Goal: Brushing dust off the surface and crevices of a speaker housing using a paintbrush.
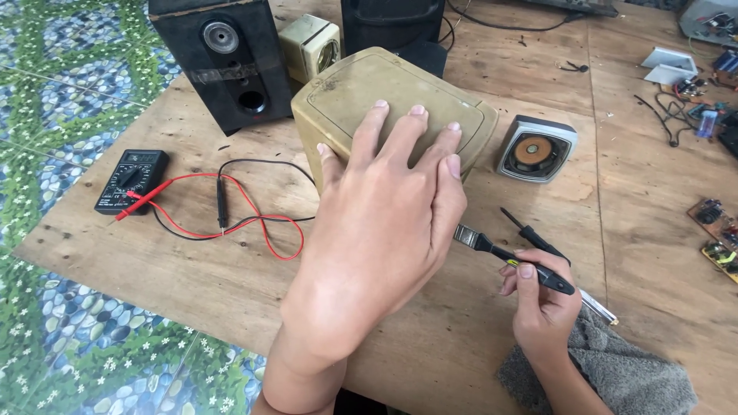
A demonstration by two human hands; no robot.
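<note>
My left hand [384,223] lies flat, fingers spread, on top of a yellowed beige plastic speaker casing [361,88] in the middle of the plywood table [200,269]. My right hand [542,303] is lower right of it, closed around a small black-handled brush [492,247] whose metal ferrule points left toward the casing. A thin black screwdriver [530,232] lies on the table just above that hand.
A black multimeter [131,179] with red and black leads [246,211] sits at left. A black speaker box [223,58], a small cream speaker [311,44] and a grey speaker driver [536,148] surround the casing. A grey cloth [615,369] lies lower right; circuit boards [719,230] at right edge.
</note>
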